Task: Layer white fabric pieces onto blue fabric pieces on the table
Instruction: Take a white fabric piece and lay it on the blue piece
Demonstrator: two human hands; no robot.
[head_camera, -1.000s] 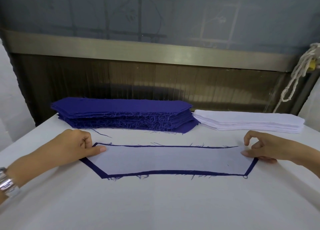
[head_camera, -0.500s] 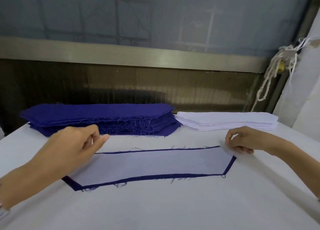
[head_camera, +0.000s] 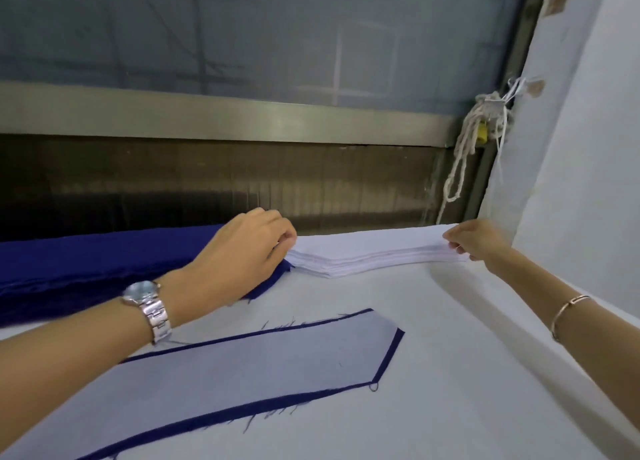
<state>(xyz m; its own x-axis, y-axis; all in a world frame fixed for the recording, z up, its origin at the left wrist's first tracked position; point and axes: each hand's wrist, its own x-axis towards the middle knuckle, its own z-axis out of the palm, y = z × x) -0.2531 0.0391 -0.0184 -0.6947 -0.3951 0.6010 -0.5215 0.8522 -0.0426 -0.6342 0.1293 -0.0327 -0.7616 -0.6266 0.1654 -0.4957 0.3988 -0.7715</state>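
Stack of white fabric [head_camera: 374, 251] seems neat, flush-edged.

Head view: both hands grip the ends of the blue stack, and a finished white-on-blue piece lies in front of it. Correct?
One thing is off. The head view shows the left hand and right hand gripping the ends of the white stack, not the blue stack beside it. The finished white-on-blue piece does lie in front.
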